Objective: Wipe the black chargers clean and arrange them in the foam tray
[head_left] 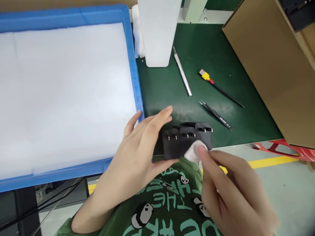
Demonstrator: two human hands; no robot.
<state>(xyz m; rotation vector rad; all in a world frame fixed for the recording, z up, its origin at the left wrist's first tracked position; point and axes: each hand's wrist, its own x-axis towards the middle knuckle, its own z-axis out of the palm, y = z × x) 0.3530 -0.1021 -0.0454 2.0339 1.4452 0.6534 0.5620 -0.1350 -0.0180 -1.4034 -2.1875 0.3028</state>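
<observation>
Several black plug adapters (171, 147) stand side by side in a row at the near edge of the green tabletop, metal prongs showing. My left hand (137, 150) is at the row's left end with fingers stretched out. Its thumb lies along the near side of the adapters; whether it presses on them I cannot tell. Between the thumb and fingers of my right hand (231, 186) is a small white cloth (194, 151), folded or bunched. The cloth is in front of the right-hand adapter and hides part of it; contact between them is unclear.
A blue-rimmed tray (134, 75) with a white lining fills the left. Behind the adapters lie a craft knife (182, 74), a short USB cable (221, 89) and black tweezers (216, 115). A white upright block (158, 36) and a cardboard box (275, 65) stand farther back and right.
</observation>
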